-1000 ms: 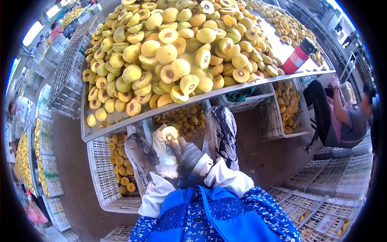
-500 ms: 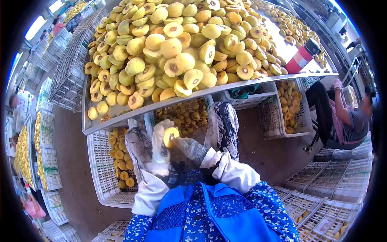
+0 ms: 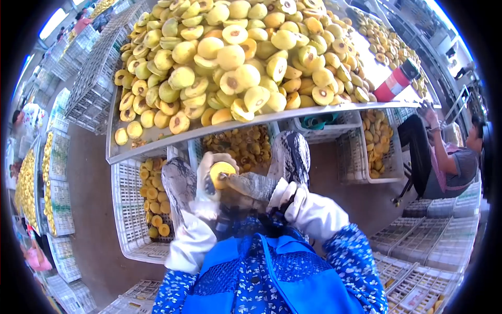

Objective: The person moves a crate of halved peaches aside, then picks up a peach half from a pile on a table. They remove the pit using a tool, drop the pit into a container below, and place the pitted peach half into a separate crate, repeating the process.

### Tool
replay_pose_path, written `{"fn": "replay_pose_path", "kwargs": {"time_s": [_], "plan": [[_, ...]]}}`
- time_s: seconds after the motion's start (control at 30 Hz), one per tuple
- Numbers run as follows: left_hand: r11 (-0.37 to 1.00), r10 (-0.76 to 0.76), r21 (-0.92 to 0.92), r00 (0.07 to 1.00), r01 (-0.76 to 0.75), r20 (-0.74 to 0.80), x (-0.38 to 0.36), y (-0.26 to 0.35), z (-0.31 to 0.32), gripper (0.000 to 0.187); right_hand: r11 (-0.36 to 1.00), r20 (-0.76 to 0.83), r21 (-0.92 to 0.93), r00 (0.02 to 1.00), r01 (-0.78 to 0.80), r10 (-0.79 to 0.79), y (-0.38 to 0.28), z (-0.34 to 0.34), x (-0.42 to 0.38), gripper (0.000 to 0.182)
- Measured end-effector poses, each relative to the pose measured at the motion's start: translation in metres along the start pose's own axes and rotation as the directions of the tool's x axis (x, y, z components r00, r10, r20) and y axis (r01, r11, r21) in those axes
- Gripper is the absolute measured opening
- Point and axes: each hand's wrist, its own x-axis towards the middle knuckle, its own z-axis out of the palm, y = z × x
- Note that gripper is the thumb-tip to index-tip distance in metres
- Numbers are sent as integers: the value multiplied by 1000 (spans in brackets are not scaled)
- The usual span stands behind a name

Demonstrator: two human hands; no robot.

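Note:
My gloved left hand (image 3: 208, 175) is wrapped round a yellow fruit half (image 3: 223, 174), its cut face turned up. Against the middle of that face press the closed fingers of my right hand (image 3: 250, 185), in a grey glove; any small tool between them is too hidden to make out. Both hands are above my lap, between my knees. Beyond them, under the table edge, lies a container of small fruit pieces (image 3: 238, 145). A large heap of fruit halves (image 3: 230, 57) covers the metal table (image 3: 157, 148) in front.
A crate of hollowed halves (image 3: 137, 230) stands left of my legs. A red bottle (image 3: 393, 86) rests on the table's right side. Crates (image 3: 349, 157) are under the table. Another person (image 3: 444, 167) sits at the right; stacked crates (image 3: 423, 243) stand behind.
My left hand has closed further round the fruit half, and my right fingers now reach its centre. The person at the right has raised a hand toward the table edge. The view has shifted slightly.

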Motion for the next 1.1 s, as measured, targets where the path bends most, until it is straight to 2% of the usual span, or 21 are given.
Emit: {"fn": "replay_pose_path", "kwargs": {"time_s": [0.07, 0.1, 0.17, 0.2, 0.27, 0.33, 0.37, 0.4, 0.43, 0.47, 0.5, 0.57, 0.6, 0.63, 0.67, 0.73, 0.8, 0.83, 0.9, 1.0, 1.1], "plan": [[885, -174, -463, 955, 45, -239, -11, 3, 24, 44, 997, 47, 55, 998, -47, 44, -33, 47, -28, 38], [895, -124, -445, 978, 37, -168, -7, -12, 3, 33, 994, 71, 81, 995, -72, 66, -50, 70, -42, 40], [996, 63, 65, 995, -58, -81, 2, -14, -22, 25, 993, 184, 89, 981, -73, 56, -37, 60, -25, 39], [939, 128, 323, 992, -121, -1, 3, -14, -32, 21, 990, 99, -33, 986, -134, 137, -42, 58, -27, 36], [907, 19, 415, 991, -74, 134, 1, -13, -39, 23, 923, -76, -239, 953, -303, 294, -65, 77, -36, 30], [981, 83, 166, 993, -97, 87, -2, -11, -35, 39, 959, 187, -210, 955, -190, 231, -42, 32, -16, 27], [912, -220, -361, 975, 197, -25, -2, -20, -29, 50, 935, 100, 106, 939, -339, 329, -60, 72, -41, 26], [835, -149, -532, 988, 142, 31, 0, -25, -27, 48, 952, 171, 182, 961, -247, 217, -54, 78, -35, 26], [752, -225, -642, 974, 149, -38, -1, -21, -24, 48, 949, 238, 271, 966, -164, 100, -47, 84, -28, 27], [649, -311, -749, 945, 132, -103, -6, -19, -22, 47, 996, 144, 29, 986, -87, 82, -43, 70, -23, 29], [900, -117, -437, 966, 5, -231, -5, -15, -36, 43, 975, 65, -218, 997, -33, 48, -33, 53, -19, 32], [943, 305, 263, 842, -202, -444, 1, 3, -85, 33, 984, -142, -123, 983, -132, 114, -23, 41, -4, 37], [818, 522, 535, 660, -209, -540, 4, 8, -107, 27, 974, -242, -88, 953, -210, 184, -16, 24, 2, 39], [397, 789, 911, 548, -108, -279, 3, 29, -131, 25, 962, -323, -78, 920, -260, 223, -9, 9, 2, 41], [-139, 869, 987, 487, 77, 84, 1, 49, -144, 25, 953, -379, -104, 897, -285, 227, -10, 9, 1, 43], [-169, 876, 981, 471, 93, 107, 14, 80, -134, 28, 932, -392, -207, 898, -299, 201, -14, 28, -1, 48], [-80, 730, 996, 682, 23, 43, 44, 94, -112, 36, 900, -373, -314, 911, -302, 176, -14, 41, -1, 53], [-203, 650, 978, 754, 58, 90, 70, 86, -116, 46, 887, -363, -352, 917, -298, 165, -15, 46, 0, 55], [-323, 227, 929, 968, 178, -107, 109, 89, -92, 56, 885, -319, -376, 935, -276, 157, -18, 53, -5, 54], [-75, 232, 997, 973, 21, -3, 145, 44, -101, 52, 924, -354, -324, 932, -201, 79, -22, 50, -9, 52], [24, 301, 996, 950, 81, -84, 147, 46, -84, 50, 936, -390, -291, 918, -197, 72, -23, 39, -10, 51]]}}
